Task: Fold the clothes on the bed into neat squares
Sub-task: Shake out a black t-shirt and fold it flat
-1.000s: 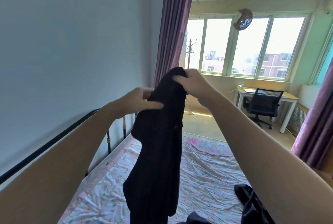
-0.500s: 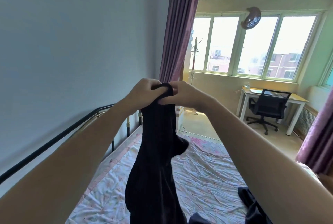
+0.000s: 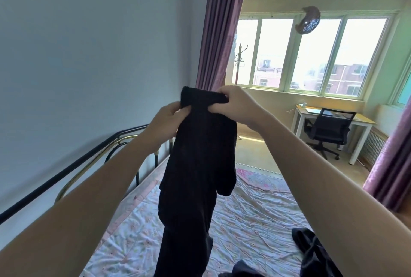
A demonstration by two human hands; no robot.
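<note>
Bedroom with a pale blue wall, purple curtain and wide window; beyond, a white bench with a black office chair. Held up above the bed with its wrinkled floral sheet: a long black knitted garment, hanging down. Left hand gripping its upper left edge, right hand clutching the bunched top. Lying on the sheet, lower right, another dark crumpled garment.

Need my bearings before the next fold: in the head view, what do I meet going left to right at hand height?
Bed rail → left hand → black garment → right hand → desk.
</note>
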